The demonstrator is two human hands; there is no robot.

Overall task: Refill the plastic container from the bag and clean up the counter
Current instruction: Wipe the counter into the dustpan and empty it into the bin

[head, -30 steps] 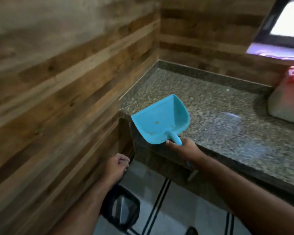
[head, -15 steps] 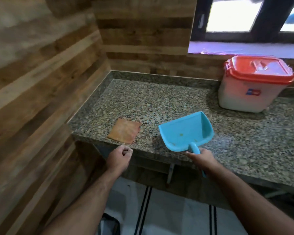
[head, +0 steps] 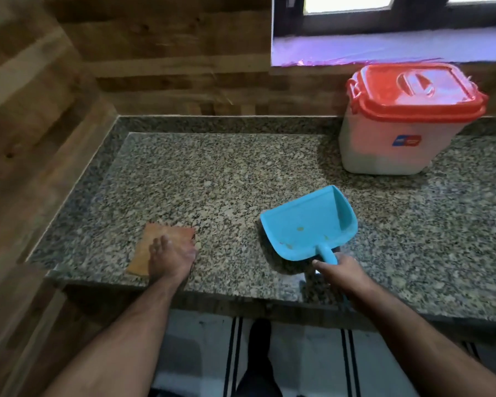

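A white plastic container (head: 390, 144) with a closed red lid stands at the back right of the granite counter (head: 241, 179). My right hand (head: 341, 270) grips the handle of a blue dustpan (head: 307, 224), which rests on the counter near the front edge with a few crumbs inside. My left hand (head: 171, 256) lies flat, fingers spread, on an orange cloth (head: 155, 247) near the counter's front left. No bag is in view.
Wooden plank walls close the counter on the left and at the back. A window sill (head: 384, 53) runs above the container. Below the counter edge is a tiled floor with a striped mat (head: 235, 353).
The view swung right and rose from the floor corner to the counter. My left hand moved up from below the edge onto the orange cloth. The dustpan came down onto the counter.
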